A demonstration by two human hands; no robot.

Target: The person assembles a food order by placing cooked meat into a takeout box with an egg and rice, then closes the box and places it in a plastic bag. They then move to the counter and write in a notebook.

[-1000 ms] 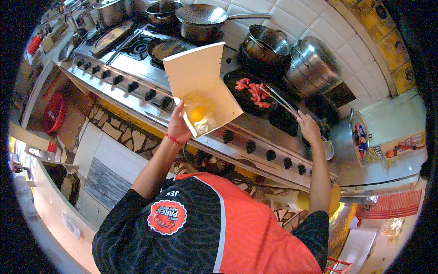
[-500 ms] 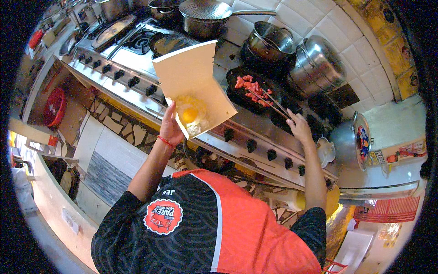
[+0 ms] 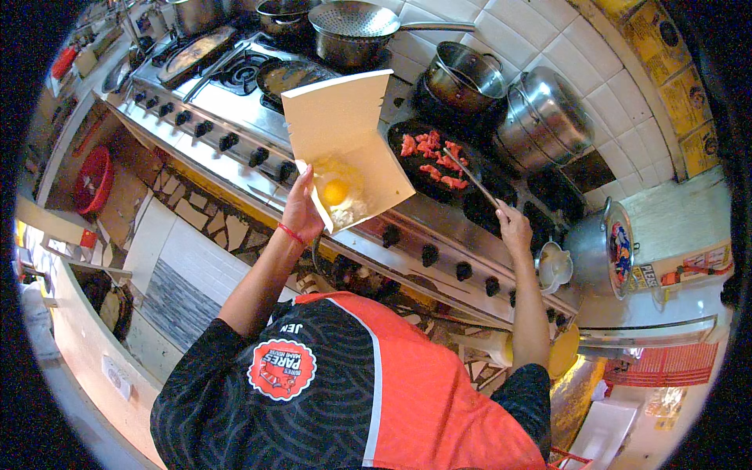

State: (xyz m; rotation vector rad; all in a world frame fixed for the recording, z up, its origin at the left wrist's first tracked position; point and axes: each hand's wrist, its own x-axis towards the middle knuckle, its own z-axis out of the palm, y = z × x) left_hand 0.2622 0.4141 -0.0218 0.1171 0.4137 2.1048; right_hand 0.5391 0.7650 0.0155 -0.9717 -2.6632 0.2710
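Observation:
My left hand [image 3: 304, 205] grips the near-left edge of an unlidded cardboard food box [image 3: 376, 160], its flap standing up. A fried egg [image 3: 336, 190] with a whole yolk lies inside, beside a small patch of white food that looks like rice. In my right hand [image 3: 513, 229] is a pair of metal tongs [image 3: 475, 178], reaching down to pieces of red meat [image 3: 429, 144] in a black pan [image 3: 406, 166] on the stove. The tongs' tips are at the meat; whether they pinch a piece, I cannot tell. The box is held left of the pan, in front of the stove.
A steel pot [image 3: 470, 74] and a large tilted pot [image 3: 548, 117] stand behind the pan. On the left burners sit an oval pan [image 3: 294, 76] and a perforated strainer [image 3: 352, 19]. Stove knobs [image 3: 430, 254] line the front; a white-handled cup [image 3: 554, 266] hangs at right.
The box in my left hand has shifted slightly right and up. The tongs have moved up and turned, their arms closer together, and the meat lies more spread out in the pan.

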